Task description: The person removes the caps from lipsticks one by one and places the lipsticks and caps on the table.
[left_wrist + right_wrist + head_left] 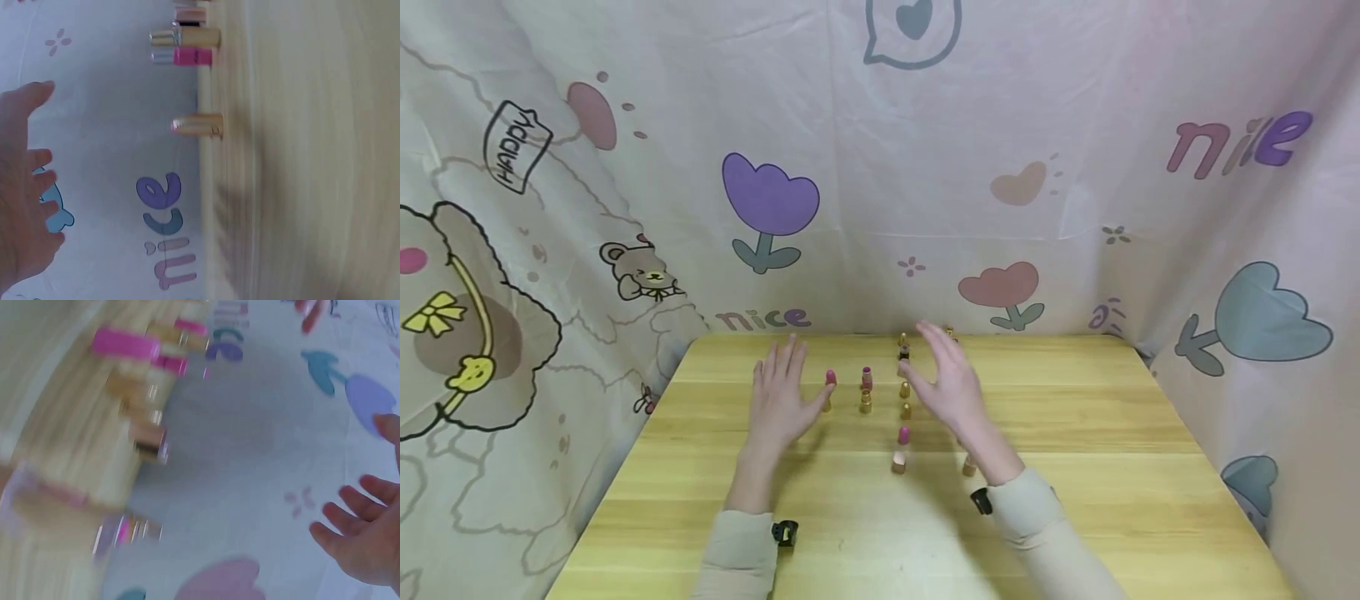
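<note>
My left hand [782, 396] hovers over the left part of the table with fingers spread, holding nothing. Near its thumb in the head view stands a gold lipstick with a pink tip [831, 377]; the left wrist view shows this gold tube [197, 125] apart from the hand. My right hand [951, 387], also in the air and holding nothing, has its thumb away from its fingers. Left of it runs a line of small lipstick-like tubes: gold ones [906, 411], a bright pink one [904, 435] and a rose-gold one [898, 462]. The right forearm partly hides other tubes.
Between the hands stand a pink tube [867, 377] and a gold tube [866, 402]. Another rose-gold tube [970, 465] is beside the right forearm. The wooden table [1075, 417] ends at a printed curtain [880, 208]. Tubes in the right wrist view are blurred.
</note>
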`<state>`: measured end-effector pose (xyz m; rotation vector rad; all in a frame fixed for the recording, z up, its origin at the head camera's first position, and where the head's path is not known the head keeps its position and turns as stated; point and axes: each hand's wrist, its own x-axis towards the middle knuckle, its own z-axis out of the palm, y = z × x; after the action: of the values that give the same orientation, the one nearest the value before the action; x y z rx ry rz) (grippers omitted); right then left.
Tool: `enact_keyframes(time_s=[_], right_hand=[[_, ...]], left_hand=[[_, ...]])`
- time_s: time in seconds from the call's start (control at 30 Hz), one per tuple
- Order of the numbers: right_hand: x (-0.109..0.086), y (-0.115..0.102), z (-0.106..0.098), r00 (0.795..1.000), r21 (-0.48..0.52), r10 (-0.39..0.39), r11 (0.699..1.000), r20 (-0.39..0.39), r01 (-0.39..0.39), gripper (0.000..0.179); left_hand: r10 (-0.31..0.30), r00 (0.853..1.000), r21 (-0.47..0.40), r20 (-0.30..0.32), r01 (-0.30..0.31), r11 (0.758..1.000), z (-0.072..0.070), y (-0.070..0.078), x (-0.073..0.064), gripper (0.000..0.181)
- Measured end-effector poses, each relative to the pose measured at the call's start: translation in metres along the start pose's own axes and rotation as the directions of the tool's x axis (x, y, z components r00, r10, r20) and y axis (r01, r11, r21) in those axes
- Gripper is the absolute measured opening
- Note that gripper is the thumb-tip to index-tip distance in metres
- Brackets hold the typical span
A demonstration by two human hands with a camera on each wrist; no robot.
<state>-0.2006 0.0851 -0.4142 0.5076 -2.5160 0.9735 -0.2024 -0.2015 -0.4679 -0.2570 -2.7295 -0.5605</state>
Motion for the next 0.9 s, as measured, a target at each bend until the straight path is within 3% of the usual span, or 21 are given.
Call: enact_keyframes(time_s=[0.2, 0.47, 0.67, 0.9], right_hand=[[-0.012, 0.041, -0.031, 1.0, -0.135, 0.025, 0.991, -0.02, -0.027, 0.077], [-0.037, 0.101, -0.047, 0.988, -0.257, 0.15, 0.957, 0.04, -0.135, 0.082], [-0.049, 0.134, -0.048, 0.956, -0.33, 0.258, 0.922, 0.136, -0.202, 0.084], [-0.053, 0.162, -0.046, 0.913, -0.398, 0.337, 0.889, 0.231, -0.228, 0.085]], left_hand=[[-0.005, 1.0, 0.082, -0.009, 0.006, 0.997, -0.004, -0.018, -0.006, 0.091], [-0.039, 0.998, 0.123, 0.053, 0.032, 0.992, -0.003, -0.044, -0.017, 0.094], [-0.057, 0.99, 0.154, 0.126, 0.037, 0.987, 0.003, -0.056, -0.015, 0.095], [-0.095, 0.978, 0.149, 0.187, 0.067, 0.986, 0.009, -0.067, -0.011, 0.095]])
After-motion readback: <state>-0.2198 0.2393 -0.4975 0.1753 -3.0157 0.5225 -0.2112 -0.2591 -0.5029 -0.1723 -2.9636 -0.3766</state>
